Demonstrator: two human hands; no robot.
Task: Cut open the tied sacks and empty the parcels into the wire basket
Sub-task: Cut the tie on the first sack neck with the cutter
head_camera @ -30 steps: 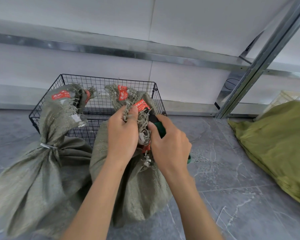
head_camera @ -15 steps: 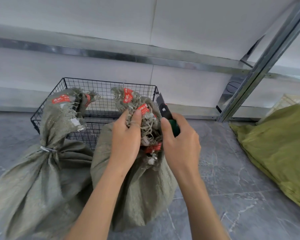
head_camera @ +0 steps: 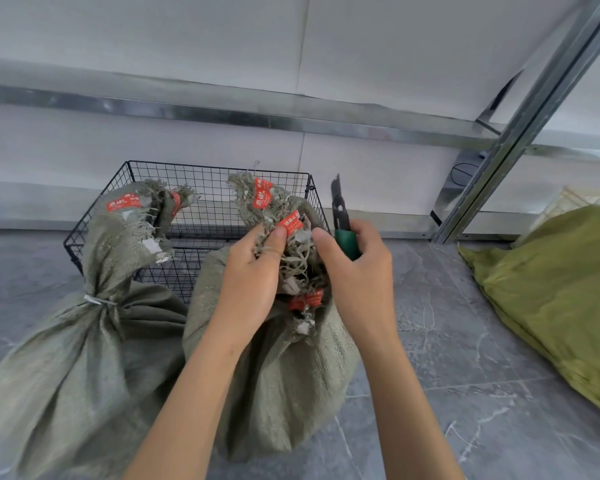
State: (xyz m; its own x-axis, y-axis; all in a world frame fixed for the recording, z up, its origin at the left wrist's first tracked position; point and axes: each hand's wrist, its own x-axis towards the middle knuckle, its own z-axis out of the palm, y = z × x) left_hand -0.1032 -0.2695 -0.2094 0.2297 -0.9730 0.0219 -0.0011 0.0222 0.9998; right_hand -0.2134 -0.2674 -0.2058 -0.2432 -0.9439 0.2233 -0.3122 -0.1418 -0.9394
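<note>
My left hand [head_camera: 253, 271] is squeezed tight on the frayed top of the middle sack [head_camera: 278, 358]. My thumb presses on a little red label there. My right hand [head_camera: 357, 268] is closed around a cutter [head_camera: 342, 220] with a green handle. Its dark blade points straight up, just beside the bunched sack top and not touching it. The middle sack stands on the grey floor [head_camera: 465, 358], right in front of the black wire basket [head_camera: 219, 188]. Its top leans back toward the basket. I cannot see a tie on this sack, because my hands cover its neck.

A second sack [head_camera: 66, 358] sits on the left, touching the first one. It has a pale tie [head_camera: 96, 301] pulled tight around its neck, and its top flops against the basket's front. I see no parcels in the part of the basket that shows. A yellow-green bag [head_camera: 561, 289] lies far off on the right.
</note>
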